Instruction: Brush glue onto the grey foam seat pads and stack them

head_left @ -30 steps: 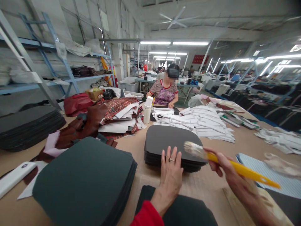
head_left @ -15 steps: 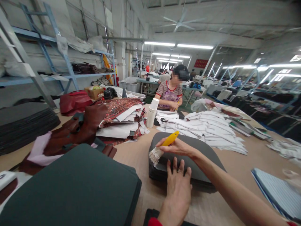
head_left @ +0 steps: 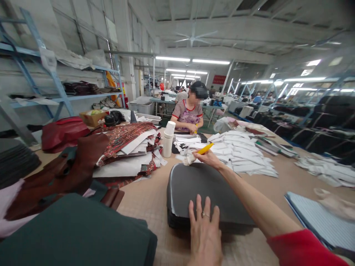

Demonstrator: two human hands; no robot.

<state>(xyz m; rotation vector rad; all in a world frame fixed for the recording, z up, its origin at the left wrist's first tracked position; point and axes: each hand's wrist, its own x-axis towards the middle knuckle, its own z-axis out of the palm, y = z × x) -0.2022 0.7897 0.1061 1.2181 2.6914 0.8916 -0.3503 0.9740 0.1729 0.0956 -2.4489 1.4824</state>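
Observation:
A stack of dark grey sheets with rounded corners lies on the brown table in front of me. My left hand rests on the near edge of its top sheet, fingers spread, a ring on one of them. In my right hand is a brush with a yellow handle and pale bristles, gripped by the handle. Its bristles are at the stack's far edge. A whitish wet-looking line runs along the left edge of the top sheet.
Dark green sheets are piled at the near left, beside brown and patterned material. White cups stand stacked beyond the grey stack. White strips cover the far table, where a co-worker sits. A blue-white pad lies right.
My right hand has carried the brush from the stack's left side to its far edge. A whitish line now shows along the left edge. The view has shifted right.

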